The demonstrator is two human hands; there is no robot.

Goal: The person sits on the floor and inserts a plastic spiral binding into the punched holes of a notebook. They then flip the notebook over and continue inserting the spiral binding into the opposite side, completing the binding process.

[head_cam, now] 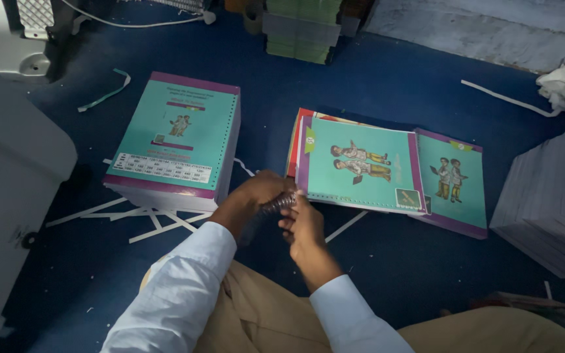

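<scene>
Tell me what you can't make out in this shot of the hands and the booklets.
Head view only:
- Dark coil: mostly covered by the left hand and right hand; its full length is hidden.
- Red-edged booklets: buried under the teal booklet; number unclear.
- Grey paper stack: cut off by the right edge.
- Top stack: cut off by the upper edge.

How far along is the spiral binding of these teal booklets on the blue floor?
Done: hard to tell; no booklet shows a fitted coil. In hand: both hands, left hand and right hand, hold a dark spiral coil at the edge of the open booklet. Left: apparently the tall punched stack beside it and another booklet further right.
</scene>
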